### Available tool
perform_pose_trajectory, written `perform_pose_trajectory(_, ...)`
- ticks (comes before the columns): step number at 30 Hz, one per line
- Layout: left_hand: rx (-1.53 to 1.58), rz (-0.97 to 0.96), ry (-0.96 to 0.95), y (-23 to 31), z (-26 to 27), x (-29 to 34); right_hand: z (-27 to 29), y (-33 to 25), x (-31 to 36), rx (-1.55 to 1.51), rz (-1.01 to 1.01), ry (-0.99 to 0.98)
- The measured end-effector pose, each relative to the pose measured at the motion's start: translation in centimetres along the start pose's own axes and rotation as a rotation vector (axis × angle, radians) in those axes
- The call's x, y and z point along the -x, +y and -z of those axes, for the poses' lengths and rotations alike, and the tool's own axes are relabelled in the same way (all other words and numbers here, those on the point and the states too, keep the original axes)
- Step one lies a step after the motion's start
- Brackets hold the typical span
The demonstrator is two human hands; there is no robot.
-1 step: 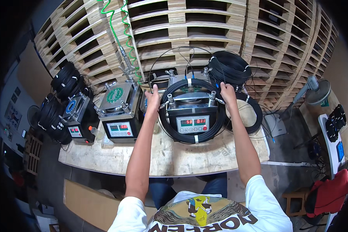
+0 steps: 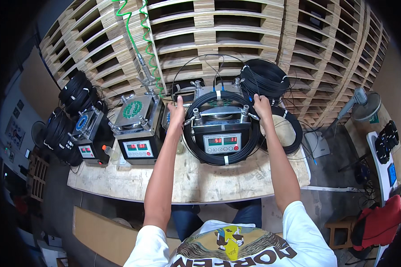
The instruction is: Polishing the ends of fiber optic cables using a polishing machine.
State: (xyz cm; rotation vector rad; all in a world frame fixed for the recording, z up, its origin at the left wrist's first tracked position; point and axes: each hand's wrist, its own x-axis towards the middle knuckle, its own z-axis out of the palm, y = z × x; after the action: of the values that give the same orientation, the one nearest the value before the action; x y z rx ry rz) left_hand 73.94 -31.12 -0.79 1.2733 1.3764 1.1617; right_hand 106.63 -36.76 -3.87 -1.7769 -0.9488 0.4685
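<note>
A large coil of black cable (image 2: 202,153) with white ties stands upright against the front of a polishing machine (image 2: 222,143) with a red-digit display. My left hand (image 2: 176,114) is at the coil's upper left, thumb up and fingers curled; what they hold is hidden. To the coil's upper right, my right hand (image 2: 262,107) is closed, thumb and fingers pinched on a thin black cable beside a small blue connector (image 2: 250,99). A thin cable loop arches above the machine between the hands. Blue connectors (image 2: 214,89) sit at the back of the machine's metal top.
Two similar machines, one with a green ring (image 2: 132,109) and one with a blue ring (image 2: 81,123), stand to the left on the wooden bench (image 2: 133,181). More black cable coils (image 2: 265,80) lie at both sides. A green coiled air hose (image 2: 128,26) hangs before stacked pallets (image 2: 236,22).
Digits on the machines' displays differ. My hands and the coil stay in nearly the same place.
</note>
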Motion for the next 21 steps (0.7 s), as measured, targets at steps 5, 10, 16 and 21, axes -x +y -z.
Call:
perform_pose_trajectory(5,-0.038,0.0,0.072,-1.8,0.4,-7.4,-3.0,-1.6,-2.7,0.018,-0.063,0.027)
perform_pose_trajectory(10,-0.186,-0.175,0.184,-1.3,-2.9,-5.6,-3.1,-1.1,-2.9,0.054,-0.089,0.053)
perform_pose_trajectory(16,-0.096,-0.047,0.242,-2.2,-1.1,-7.1,-2.8,-1.8,-1.9,-0.049,-0.141,0.048)
perform_pose_trajectory(21,-0.15,-0.15,0.26,-1.3,-2.5,-5.4,-1.8,-0.7,-2.9,-0.077,-0.083,0.092)
